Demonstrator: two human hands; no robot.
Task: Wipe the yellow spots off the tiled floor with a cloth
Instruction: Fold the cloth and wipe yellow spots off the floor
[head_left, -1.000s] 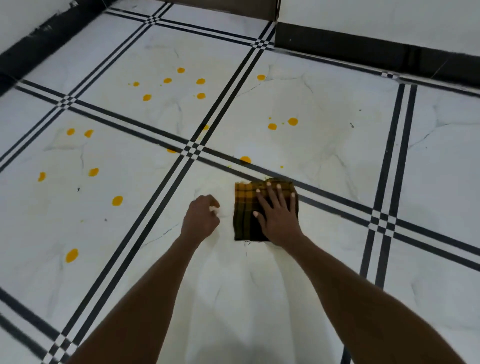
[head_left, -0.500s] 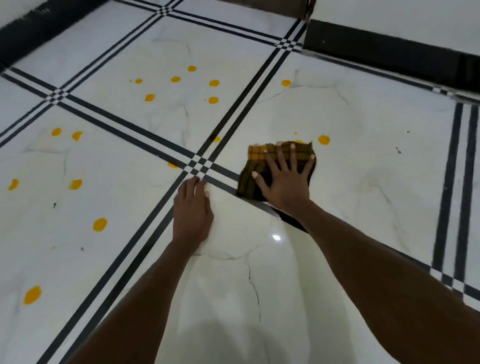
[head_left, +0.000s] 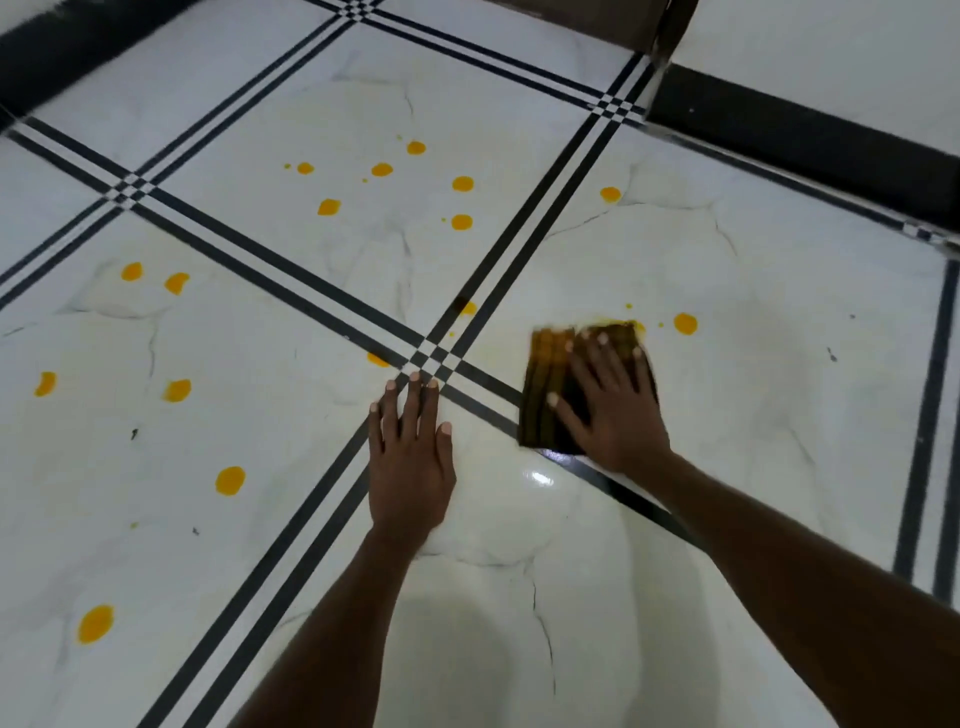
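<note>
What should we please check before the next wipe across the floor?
1. Right hand flat on cloth: ok.
2. Left hand braced flat on floor: ok.
3. Cloth reaches the smear at its far edge: ok.
4. Next spot just right of cloth, path free: ok.
5. Cloth underside clean enough: cannot tell.
6. Floor free of spots: not ok, many remain on the left tiles.

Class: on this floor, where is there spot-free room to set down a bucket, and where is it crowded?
Free: the tile near the viewer, below the left hand and cloth, and the tile right of the lone spot. Crowded: the spots on the far tile and the left tile.
</note>
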